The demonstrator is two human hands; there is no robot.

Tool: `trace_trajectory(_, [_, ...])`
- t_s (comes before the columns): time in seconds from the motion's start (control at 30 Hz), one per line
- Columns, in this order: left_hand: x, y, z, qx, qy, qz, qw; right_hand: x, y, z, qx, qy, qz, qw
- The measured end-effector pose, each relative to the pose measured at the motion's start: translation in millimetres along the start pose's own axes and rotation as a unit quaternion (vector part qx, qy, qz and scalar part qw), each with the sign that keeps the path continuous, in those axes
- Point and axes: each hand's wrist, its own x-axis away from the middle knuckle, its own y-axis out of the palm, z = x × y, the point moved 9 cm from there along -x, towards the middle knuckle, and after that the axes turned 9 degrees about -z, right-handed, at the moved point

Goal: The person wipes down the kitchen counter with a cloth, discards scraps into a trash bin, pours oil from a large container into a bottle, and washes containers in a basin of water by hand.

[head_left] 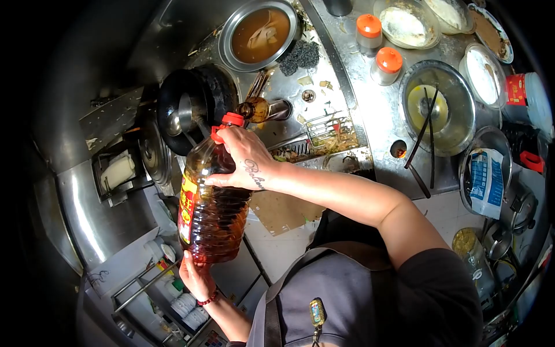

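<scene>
A large clear plastic jug (222, 217) of dark reddish-brown liquid, with a yellow and red label and red cap parts at its top, is held between my two hands. My right hand (243, 156), tattooed near the wrist, is wrapped round its upper part below the neck. At the base, my left hand (195, 280) supports it from beneath, a red bead bracelet on the wrist. Just past the jug's mouth are a brown glass bottle (254, 109) and a shiny metal cup-like piece. Beyond the jug sits a black wok (211, 92) with a metal ladle (185, 113) in it.
A metal basin (225, 37) of brown liquid stands at the back beside a dark scouring pad (299, 56). On the right counter are two orange-capped shakers (386, 62), bowls of white powder (407, 26), and a steel bowl (462, 130) with chopsticks. Food scraps litter the stove top.
</scene>
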Motion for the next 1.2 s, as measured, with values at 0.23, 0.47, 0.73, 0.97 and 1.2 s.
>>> trace_trajectory(0.23, [-0.5, -3.8, 8.1, -0.012, 0.013, -0.014, 1.000, -1.0, -1.9, -2.7, -0.008, -0.012, 0.013, 1.000])
trace_trajectory(0.47, [-0.8, -9.7, 14.5, -0.026, 0.019, -0.003, 0.999, -1.9, 0.0, -4.6, -0.003, -0.018, 0.021, 1.000])
trace_trajectory(0.73, [-3.5, -21.8, 15.6, -0.038, 0.026, -0.010, 0.999, -2.7, 3.0, -3.1, -0.043, 0.013, 0.001, 0.999])
trace_trajectory(0.97, [-5.1, -16.8, 27.1, -0.052, 0.040, 0.007, 0.998, -3.1, 2.0, -7.4, -0.011, -0.003, 0.013, 1.000])
trace_trajectory(1.2, [-6.8, -9.8, 35.8, -0.063, 0.044, -0.004, 0.997, -3.2, 1.9, -6.8, -0.022, 0.004, 0.014, 1.000])
